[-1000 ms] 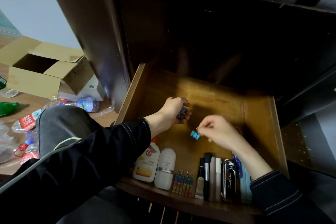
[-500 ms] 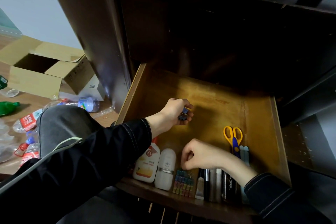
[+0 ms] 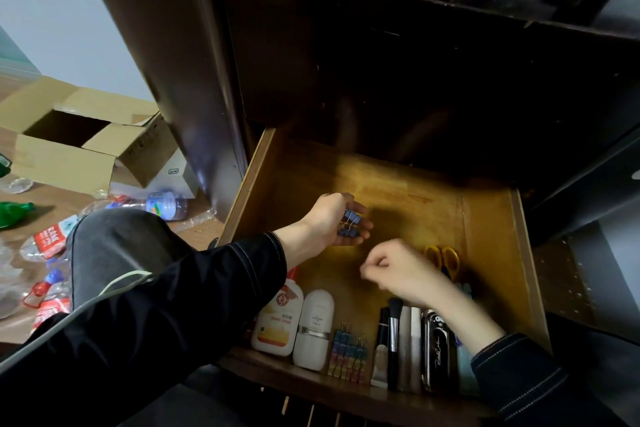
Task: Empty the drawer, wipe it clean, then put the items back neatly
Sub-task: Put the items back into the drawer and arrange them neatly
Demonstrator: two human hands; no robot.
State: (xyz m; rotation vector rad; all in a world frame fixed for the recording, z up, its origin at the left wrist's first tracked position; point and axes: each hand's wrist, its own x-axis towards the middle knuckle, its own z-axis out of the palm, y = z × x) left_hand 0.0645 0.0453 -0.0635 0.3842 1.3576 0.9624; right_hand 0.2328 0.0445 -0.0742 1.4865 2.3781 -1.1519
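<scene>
The left hand (image 3: pixel 329 222) curls its fingers round blue clips (image 3: pixel 349 222) above the drawer (image 3: pixel 415 198) floor. The right hand (image 3: pixel 401 270), just beside them toward the front, is blurred: fingers curled, perhaps empty, I cannot tell.

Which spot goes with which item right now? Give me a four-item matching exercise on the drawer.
Things:
1. blue binder clips
2. yellow scissors
3. orange-label bottle
4. coloured clip row

Places:
A. front left corner of the drawer
B. cupped in the left hand
C. right side, partly behind the right hand
D. front edge, between the white bottle and the black tube

Pairs: 1-B, 2-C, 3-A, 4-D.
</scene>
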